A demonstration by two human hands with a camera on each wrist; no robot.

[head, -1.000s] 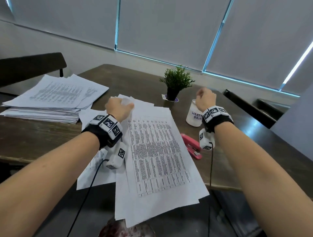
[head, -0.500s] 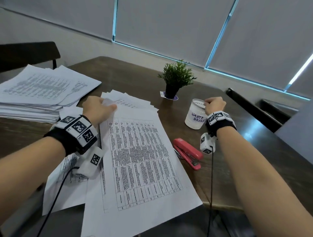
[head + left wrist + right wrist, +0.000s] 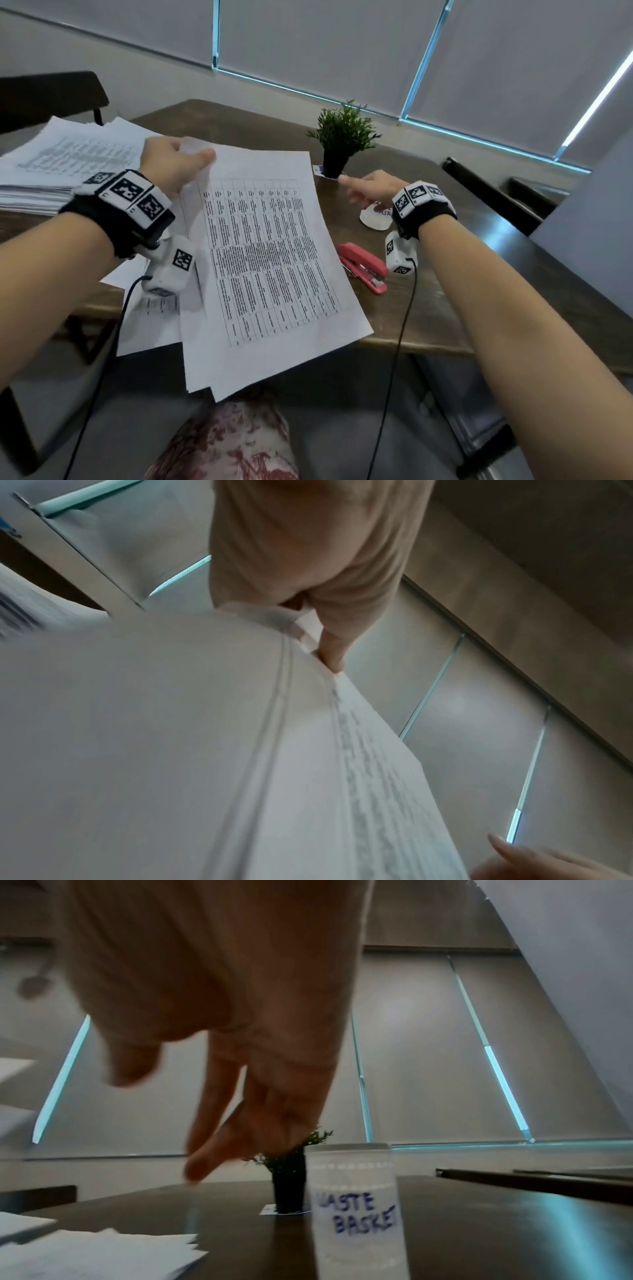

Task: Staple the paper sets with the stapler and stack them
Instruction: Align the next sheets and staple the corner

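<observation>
Since half a second ago the left hand (image 3: pixel 171 164) has lifted the printed paper set (image 3: pixel 263 260) off the bench (image 3: pixel 428 308) by its top-left corner, pinched; right hand (image 3: pixel 370 188) has left the "WASTE BASKET" cup (image 3: pixel 356 1204), fingers loose and empty, so grabbing the pink stapler (image 3: pixel 363 267) looks next.

One stapler (image 3: pixel 363 267), one cup (image 3: pixel 356 1204), one plant (image 3: pixel 342 137), two hands
</observation>
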